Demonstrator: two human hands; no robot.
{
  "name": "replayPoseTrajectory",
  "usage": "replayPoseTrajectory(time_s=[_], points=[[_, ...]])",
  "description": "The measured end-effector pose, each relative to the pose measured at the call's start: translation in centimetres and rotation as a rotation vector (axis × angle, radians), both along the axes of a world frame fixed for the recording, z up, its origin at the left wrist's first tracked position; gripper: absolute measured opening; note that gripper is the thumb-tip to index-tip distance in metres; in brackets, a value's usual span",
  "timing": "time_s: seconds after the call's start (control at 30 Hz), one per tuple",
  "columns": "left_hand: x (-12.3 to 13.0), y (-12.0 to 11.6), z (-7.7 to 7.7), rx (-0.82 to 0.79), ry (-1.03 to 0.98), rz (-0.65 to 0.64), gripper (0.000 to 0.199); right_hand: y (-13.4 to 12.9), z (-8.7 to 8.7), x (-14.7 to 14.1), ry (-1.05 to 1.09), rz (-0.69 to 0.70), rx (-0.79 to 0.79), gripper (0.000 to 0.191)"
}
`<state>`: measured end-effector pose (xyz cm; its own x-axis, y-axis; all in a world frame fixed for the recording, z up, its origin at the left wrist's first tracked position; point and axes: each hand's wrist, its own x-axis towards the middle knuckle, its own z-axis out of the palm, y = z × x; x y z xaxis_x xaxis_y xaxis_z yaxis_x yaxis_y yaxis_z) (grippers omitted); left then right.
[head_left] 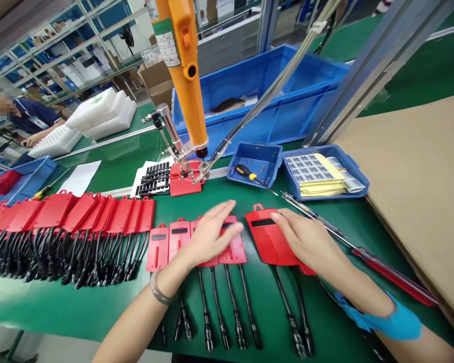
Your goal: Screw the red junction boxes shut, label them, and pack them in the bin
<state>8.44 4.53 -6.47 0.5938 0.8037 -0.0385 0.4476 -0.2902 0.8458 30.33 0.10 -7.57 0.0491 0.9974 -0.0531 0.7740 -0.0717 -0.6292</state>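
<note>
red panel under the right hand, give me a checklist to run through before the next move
1. Right hand on the red panel: ok, fingers at its upper right.
2. Red panel apart from others: not ok, another red piece shows at its lower right edge.
3. Left hand off the row of panels: cannot tell, it covers part of the row and hides any contact.
4. Orange power tool away from both hands: ok, it hangs beyond them.
5. Yellow-and-black screwdriver fully inside the small blue bin: not ok, its shaft pokes past the rim.
</note>
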Motion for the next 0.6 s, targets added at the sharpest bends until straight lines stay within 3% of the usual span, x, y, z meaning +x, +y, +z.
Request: replayPoseTrajectory(time_s=[0.1, 0.17, 0.23, 0.33, 0.43, 0.53, 0.6], points=[[-2.8, 0.4, -0.2, 0.195, 0.308, -0.209, 0.125, 0.7, -0.5, 0.1, -0.145, 0.02, 0.193, 0.044], [-3.9, 0.1, -0.8, 0.256, 0.356, -0.255, 0.14, 1.1, -0.5, -0.6, -0.107, 0.091, 0.261, 0.044], [-4.3, -0.5, -1.3, 0.304, 0.294, -0.249, 0.143, 1.5, -0.4, -1.7, 0.029, 0.208, 0.163, 0.043], [-4.5, -1.3, -1.8, 0.273, 0.069, -0.216, 0.136, 1.8, 0.0, -3.5, 0.298, 0.349, -0.058, 0.044], [-4.3, -1.7, -1.9, 0.013, -0.274, -0.055, 0.112, 2.0, 0.2, -4.8, 0.495, 0.366, -0.161, 0.038], [-3.5, -1.8, -2.0, -0.324, -0.506, 0.139, 0.074, 1.8, 0.2, -5.5, 0.496, 0.321, -0.196, 0.032], [-3.0, -1.8, -2.0, -0.41, -0.54, 0.216, 0.064, 1.6, 0.0, -5.9, 0.446, 0.282, -0.177, 0.032]])
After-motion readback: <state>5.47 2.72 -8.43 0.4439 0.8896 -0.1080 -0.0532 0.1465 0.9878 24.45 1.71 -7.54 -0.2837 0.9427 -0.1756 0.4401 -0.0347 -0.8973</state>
